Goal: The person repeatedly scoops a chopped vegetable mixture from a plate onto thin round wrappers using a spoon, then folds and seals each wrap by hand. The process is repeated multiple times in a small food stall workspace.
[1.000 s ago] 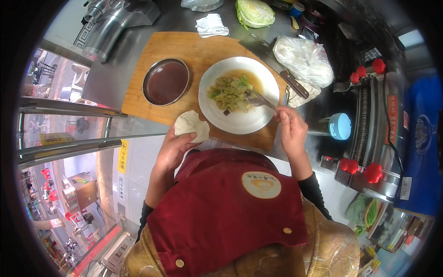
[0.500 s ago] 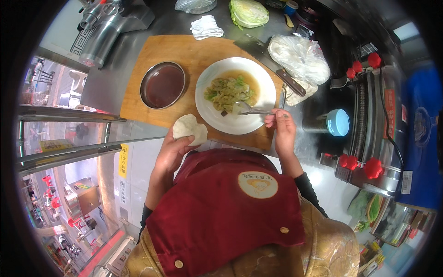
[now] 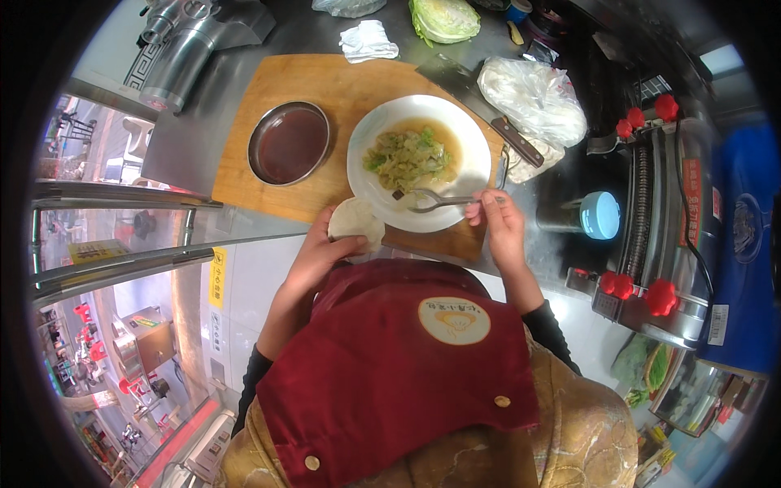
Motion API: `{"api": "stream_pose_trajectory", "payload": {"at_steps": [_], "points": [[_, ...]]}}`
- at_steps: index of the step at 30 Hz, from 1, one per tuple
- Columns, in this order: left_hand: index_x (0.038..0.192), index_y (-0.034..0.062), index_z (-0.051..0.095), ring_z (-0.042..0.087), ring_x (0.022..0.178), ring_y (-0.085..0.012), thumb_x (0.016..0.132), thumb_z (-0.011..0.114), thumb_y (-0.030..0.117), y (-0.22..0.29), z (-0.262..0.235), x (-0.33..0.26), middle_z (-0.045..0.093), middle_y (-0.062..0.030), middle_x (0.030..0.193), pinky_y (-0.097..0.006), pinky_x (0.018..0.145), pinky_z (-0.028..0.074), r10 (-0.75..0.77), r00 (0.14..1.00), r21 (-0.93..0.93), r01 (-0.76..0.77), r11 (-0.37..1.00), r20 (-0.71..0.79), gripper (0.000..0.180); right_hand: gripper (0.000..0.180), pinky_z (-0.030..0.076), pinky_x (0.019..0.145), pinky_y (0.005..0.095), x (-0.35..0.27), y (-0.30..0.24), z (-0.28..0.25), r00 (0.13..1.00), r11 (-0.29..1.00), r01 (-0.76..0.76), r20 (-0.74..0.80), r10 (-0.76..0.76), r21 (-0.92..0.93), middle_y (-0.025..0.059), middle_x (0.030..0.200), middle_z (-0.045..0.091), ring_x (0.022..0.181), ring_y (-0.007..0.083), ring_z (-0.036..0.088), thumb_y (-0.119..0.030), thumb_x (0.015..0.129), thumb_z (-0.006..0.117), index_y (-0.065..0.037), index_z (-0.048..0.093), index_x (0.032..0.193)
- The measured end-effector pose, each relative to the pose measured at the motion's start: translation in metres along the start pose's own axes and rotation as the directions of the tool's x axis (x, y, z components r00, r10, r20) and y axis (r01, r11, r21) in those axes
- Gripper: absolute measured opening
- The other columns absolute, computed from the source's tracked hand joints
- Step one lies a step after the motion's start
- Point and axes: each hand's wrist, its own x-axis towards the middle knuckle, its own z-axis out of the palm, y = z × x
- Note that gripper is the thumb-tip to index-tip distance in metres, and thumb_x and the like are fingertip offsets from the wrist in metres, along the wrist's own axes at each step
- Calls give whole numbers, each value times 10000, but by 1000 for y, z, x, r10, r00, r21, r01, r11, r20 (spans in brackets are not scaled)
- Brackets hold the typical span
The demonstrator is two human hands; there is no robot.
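White dough sits in my left hand (image 3: 325,248) — a round dumpling wrapper (image 3: 355,221) lying flat across my cupped palm and fingers, the hand half open beneath it rather than curled around it. The wrapper hangs just at the near rim of the white bowl (image 3: 472,142), over the front edge of the wooden cutting board (image 3: 325,81). My left forearm comes up from the lower edge, bent at the elbow, the wrist angled in toward the bowl.

My right hand (image 3: 498,224) is pinched closed on the handle of a metal fork (image 3: 431,198), thumb and fingertips gripping its end. The fork lies nearly level, tines pointing left, resting inside the bowl near its front wall, just short of the chopped cabbage filling (image 3: 407,156) heaped in the middle with a pool of yellowish liquid beside it. My right forearm rises from below, the wrist held just off the bowl's right side.

To the left of the bowl on the board stands a shallow metal dish (image 3: 289,142) holding dark liquid, close to the bowl but apart from it. Beyond the board on the steel tabletop (image 3: 187,142) lie half a cabbage (image 3: 443,18), a crumpled white cloth (image 3: 368,39) and a clear plastic bag (image 3: 533,98). A knife with a dark handle (image 3: 517,141) rests just right of the bowl. My red apron (image 3: 390,366) fills the lower view.
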Motion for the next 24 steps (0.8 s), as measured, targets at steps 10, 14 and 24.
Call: {"api": "stream_pose_trajectory", "payload": {"at_steps": [10, 14, 24], "points": [[1379, 13, 375, 608, 1074, -243, 829, 611, 59, 2, 4, -2, 583, -136, 1220, -378, 871, 531, -26, 999, -74, 25, 997, -21, 600, 255, 474, 698, 245, 6, -1, -13, 992, 917, -106, -29, 127, 385, 115, 834, 662, 745, 142, 613, -215, 1016, 477, 12, 585, 1059], [1373, 15, 391, 599, 1085, -234, 835, 604, 48, 8, 9, -3, 582, -127, 1222, -371, 890, 523, -17, 1000, -114, 16, 993, -5, 580, 257, 484, 669, 257, 15, -75, -11, 1000, 944, 11, 11, -16, 329, 124, 805, 657, 709, 152, 612, -207, 1011, 480, 23, 585, 1057], [1344, -5, 411, 574, 1121, -218, 818, 589, -19, 19, 15, -5, 578, -126, 1224, -359, 960, 480, -7, 1000, -160, 3, 987, -27, 556, 322, 428, 341, 218, 11, -263, 7, 722, 773, 188, 448, -527, 606, 92, 656, 602, 378, 110, 505, -250, 1044, 351, -16, 526, 912]]}}
